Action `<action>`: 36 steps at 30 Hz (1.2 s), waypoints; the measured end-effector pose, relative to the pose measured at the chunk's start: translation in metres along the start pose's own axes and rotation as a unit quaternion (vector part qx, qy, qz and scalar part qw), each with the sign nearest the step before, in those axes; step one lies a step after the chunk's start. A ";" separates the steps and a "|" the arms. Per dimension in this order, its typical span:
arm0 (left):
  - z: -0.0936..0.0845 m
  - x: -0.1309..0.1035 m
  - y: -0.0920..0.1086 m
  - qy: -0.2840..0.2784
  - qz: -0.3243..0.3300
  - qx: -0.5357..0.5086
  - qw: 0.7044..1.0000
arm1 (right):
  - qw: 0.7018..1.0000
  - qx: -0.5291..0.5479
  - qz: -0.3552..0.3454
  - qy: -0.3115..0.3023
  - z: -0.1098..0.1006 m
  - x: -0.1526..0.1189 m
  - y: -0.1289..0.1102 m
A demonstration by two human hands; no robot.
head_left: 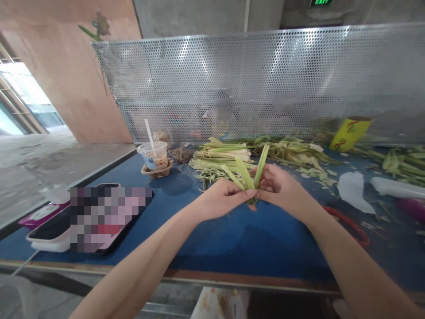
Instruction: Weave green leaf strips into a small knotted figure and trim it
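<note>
Over the middle of the blue table, my left hand [226,197] and my right hand [277,186] meet around a small piece of folded green leaf strips [245,173]. Several pale green ends fan upward between the hands. Both thumbs press at the base of the strips, where a darker green part hangs just below. Behind the hands lies a stacked bundle of pale leaf strips [221,153], with smaller shredded bits [212,175] in front of it. The fingers of my right hand curl behind the strips and are partly hidden.
A drink cup with a straw [154,157] sits in a cardboard holder at the left, beyond phones [49,228]. Loose leaves [292,150], a yellow roll [350,133], white paper [355,192] and a red loop [357,230] lie right. A perforated metal screen [232,79] stands behind.
</note>
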State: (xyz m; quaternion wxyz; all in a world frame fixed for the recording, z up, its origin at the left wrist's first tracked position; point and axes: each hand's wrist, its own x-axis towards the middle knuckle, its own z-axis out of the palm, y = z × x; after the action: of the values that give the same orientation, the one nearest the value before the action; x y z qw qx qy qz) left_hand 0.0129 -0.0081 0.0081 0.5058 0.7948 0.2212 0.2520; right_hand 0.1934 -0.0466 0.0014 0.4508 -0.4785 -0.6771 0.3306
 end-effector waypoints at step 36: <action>0.013 -0.005 0.009 -0.030 -0.053 0.033 0.998 | 0.889 -0.348 -0.291 0.063 -0.001 -0.011 -0.006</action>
State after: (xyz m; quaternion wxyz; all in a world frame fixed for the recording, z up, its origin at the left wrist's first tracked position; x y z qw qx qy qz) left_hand 0.0179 -0.0233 0.0106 0.4984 0.8055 0.2559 0.1931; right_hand 0.1941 -0.0586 0.0036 0.3728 -0.4060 -0.8279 -0.1036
